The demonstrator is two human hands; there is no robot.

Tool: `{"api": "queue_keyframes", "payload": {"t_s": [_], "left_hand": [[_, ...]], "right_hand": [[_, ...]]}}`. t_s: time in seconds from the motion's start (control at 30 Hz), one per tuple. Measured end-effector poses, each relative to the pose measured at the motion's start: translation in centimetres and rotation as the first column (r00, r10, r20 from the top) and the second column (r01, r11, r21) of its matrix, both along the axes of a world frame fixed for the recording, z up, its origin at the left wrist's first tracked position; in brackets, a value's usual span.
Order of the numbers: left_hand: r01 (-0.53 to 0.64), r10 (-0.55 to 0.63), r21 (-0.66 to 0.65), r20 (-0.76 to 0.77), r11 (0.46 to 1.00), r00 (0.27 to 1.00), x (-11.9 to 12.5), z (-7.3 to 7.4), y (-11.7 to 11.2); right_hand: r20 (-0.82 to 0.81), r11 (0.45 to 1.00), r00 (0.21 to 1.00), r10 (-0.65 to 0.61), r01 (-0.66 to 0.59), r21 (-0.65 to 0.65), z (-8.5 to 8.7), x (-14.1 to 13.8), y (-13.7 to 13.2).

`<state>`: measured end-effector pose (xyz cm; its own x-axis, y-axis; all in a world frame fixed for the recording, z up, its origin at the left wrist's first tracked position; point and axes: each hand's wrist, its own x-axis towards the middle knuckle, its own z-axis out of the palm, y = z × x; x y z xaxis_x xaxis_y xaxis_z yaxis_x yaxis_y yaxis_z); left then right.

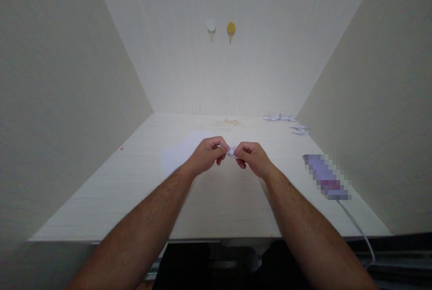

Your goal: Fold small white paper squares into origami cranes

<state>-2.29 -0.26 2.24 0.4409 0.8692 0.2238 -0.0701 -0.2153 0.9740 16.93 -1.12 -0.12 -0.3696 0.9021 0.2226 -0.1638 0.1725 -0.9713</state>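
So both hands are up over the middle of the desk (216, 209), fingertips nearly meeting, with one tiny folded white paper piece (231, 151) stretched between them. The left hand (209, 154) has its thumb and index finger pinched on the left end, and the right hand (254, 156) is doing the same on the right end, other fingers curled in. Only a small crumpled-looking bit shows in the gap, so I can't really tell its shape. Just beside the left hand, on its left and partly behind it, there's a flat pale sheet (177, 150), and well out further left a little red speck (122, 149). Straight beyond the hands, toward the back, is a brownish smudge (229, 122) on the surface. Past the right hand, off in the far right corner, sits a row of small pointy folded papers (280, 118), with a couple more (299, 130) a bit nearer. Right of the right hand lies a pixelated purplish slab (326, 177), cable (357, 226) trailing off the near edge. High above both hands, a white hook (211, 25) and a yellow hook (231, 28) are on the back wall (222, 74).
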Motion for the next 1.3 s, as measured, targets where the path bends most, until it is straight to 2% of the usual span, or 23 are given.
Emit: {"api": "queue_keyframes", "payload": {"t_s": [0.2,0.37,0.53,0.8,1.1,1.3], "left_hand": [[0.145,-0.099,-0.127,0.312,0.981,0.945,0.3,-0.4,-0.3],[0.231,-0.156,-0.132,0.422,0.964,0.893,0.6,-0.4,-0.7],[0.26,-0.186,-0.107,0.45,0.96,0.873,0.7,-0.2,-0.8],[0.345,-0.24,-0.122,0.507,0.931,0.828,0.9,0.6,-1.5],[0.365,-0.274,-0.159,0.415,0.917,0.868,0.3,0.5,-1.3],[0.376,-0.291,-0.122,0.435,0.919,0.852,0.4,0.8,-1.4]], "right_hand": [[-0.135,0.993,0.988,0.077,-0.088,-0.083,0.3,-0.3,-0.3],[-0.21,0.984,0.97,0.12,-0.144,-0.103,0.7,-0.7,-0.7],[-0.268,0.976,0.947,0.174,-0.203,-0.082,1.0,-0.8,-1.0],[-0.3,0.96,0.931,0.21,-0.255,-0.119,1.4,-0.9,-1.4],[-0.309,0.945,0.918,0.249,-0.3,-0.128,1.5,-0.6,-1.5],[-0.292,0.938,0.918,0.268,-0.317,-0.137,1.1,-0.7,-1.4]]}}
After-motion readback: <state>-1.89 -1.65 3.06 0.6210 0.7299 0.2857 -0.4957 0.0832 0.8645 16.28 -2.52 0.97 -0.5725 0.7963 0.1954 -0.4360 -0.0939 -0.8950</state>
